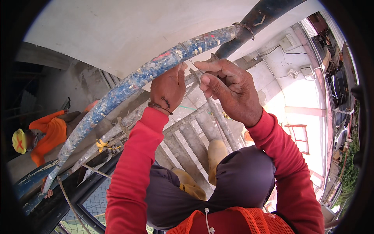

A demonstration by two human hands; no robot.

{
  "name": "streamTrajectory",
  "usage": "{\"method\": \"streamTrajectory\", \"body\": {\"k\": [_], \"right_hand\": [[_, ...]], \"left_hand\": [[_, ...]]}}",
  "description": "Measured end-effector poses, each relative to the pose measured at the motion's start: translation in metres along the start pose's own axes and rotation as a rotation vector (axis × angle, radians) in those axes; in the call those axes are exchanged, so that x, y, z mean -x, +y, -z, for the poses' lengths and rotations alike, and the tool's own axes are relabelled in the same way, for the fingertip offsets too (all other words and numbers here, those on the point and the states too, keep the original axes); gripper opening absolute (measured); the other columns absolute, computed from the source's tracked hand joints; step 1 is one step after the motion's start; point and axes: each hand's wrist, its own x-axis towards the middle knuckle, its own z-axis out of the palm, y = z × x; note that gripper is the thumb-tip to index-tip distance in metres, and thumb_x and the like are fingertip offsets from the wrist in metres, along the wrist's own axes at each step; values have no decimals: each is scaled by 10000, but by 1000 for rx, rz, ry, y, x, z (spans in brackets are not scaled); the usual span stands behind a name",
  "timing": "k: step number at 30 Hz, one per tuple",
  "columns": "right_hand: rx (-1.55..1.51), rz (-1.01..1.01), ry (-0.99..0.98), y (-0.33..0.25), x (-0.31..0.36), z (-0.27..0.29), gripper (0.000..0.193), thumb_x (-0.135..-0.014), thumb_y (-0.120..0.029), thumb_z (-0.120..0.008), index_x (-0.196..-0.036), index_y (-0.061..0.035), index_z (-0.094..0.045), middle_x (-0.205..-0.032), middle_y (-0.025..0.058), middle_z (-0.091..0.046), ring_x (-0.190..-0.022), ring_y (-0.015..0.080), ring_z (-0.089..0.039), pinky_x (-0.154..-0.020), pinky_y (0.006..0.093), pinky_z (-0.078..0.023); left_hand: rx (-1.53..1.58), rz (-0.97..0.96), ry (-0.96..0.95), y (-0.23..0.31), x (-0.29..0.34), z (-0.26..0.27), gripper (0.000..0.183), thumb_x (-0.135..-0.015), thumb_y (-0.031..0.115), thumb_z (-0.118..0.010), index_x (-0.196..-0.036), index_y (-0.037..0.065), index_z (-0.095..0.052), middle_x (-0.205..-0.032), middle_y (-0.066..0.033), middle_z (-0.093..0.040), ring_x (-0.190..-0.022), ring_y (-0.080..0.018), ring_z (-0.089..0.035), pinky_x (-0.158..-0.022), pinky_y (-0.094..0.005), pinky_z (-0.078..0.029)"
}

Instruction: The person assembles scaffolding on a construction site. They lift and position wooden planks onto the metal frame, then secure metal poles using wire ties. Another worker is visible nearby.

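Note:
A paint-spattered blue pipe (pixel 156 67) curves across in front of me, with a thin wire (pixel 186 50) looped round it. My right hand (pixel 233 87) is closed in a pinch beside the pipe, index finger and thumb at the wire's lower end. Just under the pipe is my left hand (pixel 169 87), raised against its lower side. Most of the left fingers are hidden by the pipe and the back of the hand, so their grip does not show. A dark cord bracelet is round that wrist.
Under my boots (pixel 216 156) lies a slatted platform (pixel 191 136) with gaps. A dark pipe (pixel 249 29) meets the blue one by a wire ring (pixel 244 30). Yellow strips (pixel 102 145) hang on a lower pole. At left, a person in orange (pixel 54 128) wears a yellow helmet.

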Motion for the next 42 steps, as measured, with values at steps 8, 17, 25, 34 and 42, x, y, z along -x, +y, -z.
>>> {"method": "streamTrajectory", "body": {"k": [8, 17, 25, 34, 42], "right_hand": [[47, 113, 78, 57, -39, -23, 209, -951, -181, -755, -1044, 5, -731, -947, 64, -723, -825, 109, -669, -753, 259, -557], [-659, -267, -245, 37, -46, -5, 273, -1032, -215, -614, -1070, 22, -743, -1172, 155, -732, -984, 204, -706, -929, 339, -544], [187, -185, -106, 6, -28, -3, 258, -1022, -203, -621, -1038, 27, -737, -950, 118, -747, -833, 145, -675, -769, 312, -537], [431, 161, 18, 7, -37, 14, 292, -1013, -289, -671, -1003, -7, -749, -755, 29, -661, -702, 104, -587, -647, 285, -480], [-621, -666, -213, 50, -30, -27, 436, -1006, -446, -661, -928, -21, -722, -776, 4, -595, -677, 108, -518, -555, 277, -417]], "left_hand": [[314, 90, -321, 59, 31, 62, 210, -1013, 229, -579, -1002, 33, -655, -948, -203, -574, -935, -376, -605, -761, -483, -480], [-250, -188, 3, 52, 42, 43, 297, -937, 292, -709, -1155, 91, -724, -1364, -234, -441, -1222, -418, -472, -1035, -595, -335], [583, 60, -247, -4, 34, 28, 387, -1046, 403, -588, -1080, 29, -681, -945, -91, -632, -875, -210, -592, -796, -355, -473], [327, 192, -2, -9, 22, 38, 380, -1084, 370, -547, -1013, 13, -656, -904, -30, -651, -836, -119, -581, -821, -314, -488], [1343, 467, -457, 72, 70, 53, 326, -1101, 311, -503, -965, 38, -618, -986, -50, -592, -861, -126, -535, -967, -357, -452]]}}
